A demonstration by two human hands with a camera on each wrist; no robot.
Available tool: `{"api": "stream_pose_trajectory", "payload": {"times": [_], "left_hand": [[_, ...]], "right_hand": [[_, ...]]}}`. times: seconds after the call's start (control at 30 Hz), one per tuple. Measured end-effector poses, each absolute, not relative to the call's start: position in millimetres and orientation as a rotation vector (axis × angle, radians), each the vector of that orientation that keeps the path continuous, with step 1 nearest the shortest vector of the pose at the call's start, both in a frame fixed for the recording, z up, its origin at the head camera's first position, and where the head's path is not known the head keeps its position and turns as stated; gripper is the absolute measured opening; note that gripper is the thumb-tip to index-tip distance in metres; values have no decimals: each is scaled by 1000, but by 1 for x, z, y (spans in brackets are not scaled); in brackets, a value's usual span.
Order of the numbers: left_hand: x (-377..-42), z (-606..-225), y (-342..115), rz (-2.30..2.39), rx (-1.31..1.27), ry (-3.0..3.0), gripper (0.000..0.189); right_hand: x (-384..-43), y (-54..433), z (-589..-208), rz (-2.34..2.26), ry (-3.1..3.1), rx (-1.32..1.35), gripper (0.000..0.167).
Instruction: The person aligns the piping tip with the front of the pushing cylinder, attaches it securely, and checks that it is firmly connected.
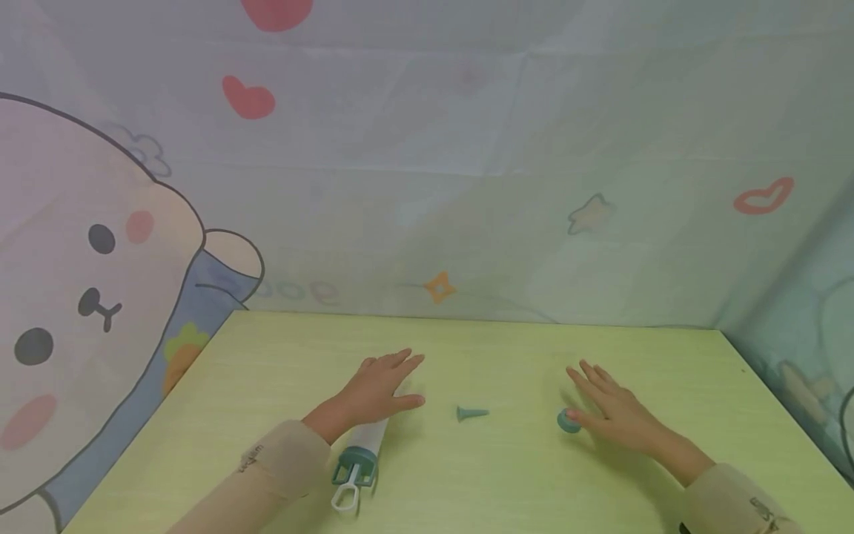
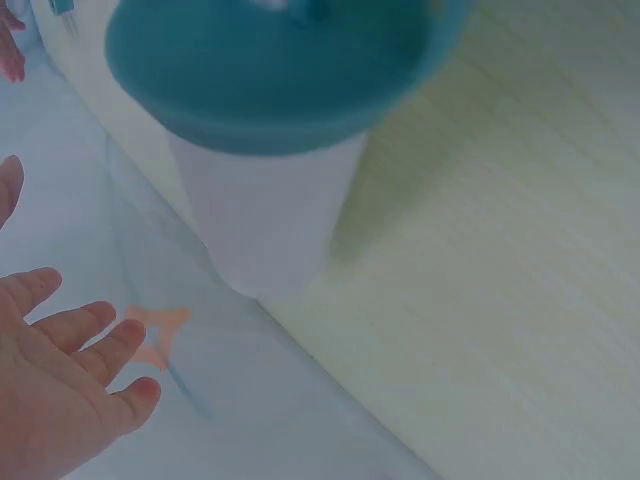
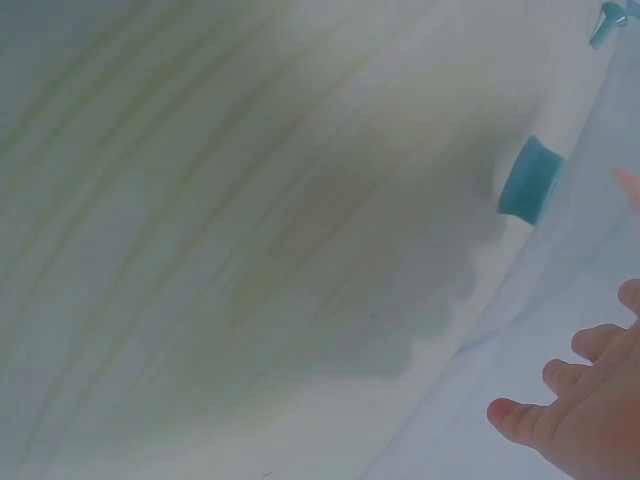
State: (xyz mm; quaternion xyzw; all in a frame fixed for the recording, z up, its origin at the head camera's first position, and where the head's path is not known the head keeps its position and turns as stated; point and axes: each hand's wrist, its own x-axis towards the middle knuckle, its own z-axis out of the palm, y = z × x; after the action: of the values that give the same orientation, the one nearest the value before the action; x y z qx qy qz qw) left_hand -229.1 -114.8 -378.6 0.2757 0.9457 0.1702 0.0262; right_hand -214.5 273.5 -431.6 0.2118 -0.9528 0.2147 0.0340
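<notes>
White plastic-looking cylindrical tube with a teal end collar and a white loop handle lies on the pale yellow-green tabletop, partly hidden beneath the left hand, whose fingers are straight and spread. Between the hands lies a small teal cone-shaped nozzle with a flared end. The right hand, fingers also extended, is beside a short round teal cap; whether its thumb touches the cap, I cannot tell.

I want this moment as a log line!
left hand: empty, over white tube | right hand: empty, near teal cap | teal cone: between hands
</notes>
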Motion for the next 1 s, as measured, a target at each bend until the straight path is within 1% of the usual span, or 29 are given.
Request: {"api": "stream_pose_trajectory", "payload": {"times": [0.2,0.47,0.77,1.0], "left_hand": [[-233,-380,-97,458,884,2871,60],[-240,-380,-71,313,924,2823,50],[-250,-393,-52,455,841,2747,38],[-253,-402,-43,471,838,2763,27]], "right_hand": [[-214,268,-430,751,-2907,671,64],[-214,263,-431,894,-2838,731,65],[-213,260,-429,1064,-2861,651,64],[-212,259,-426,1169,-2871,632,59]]}}
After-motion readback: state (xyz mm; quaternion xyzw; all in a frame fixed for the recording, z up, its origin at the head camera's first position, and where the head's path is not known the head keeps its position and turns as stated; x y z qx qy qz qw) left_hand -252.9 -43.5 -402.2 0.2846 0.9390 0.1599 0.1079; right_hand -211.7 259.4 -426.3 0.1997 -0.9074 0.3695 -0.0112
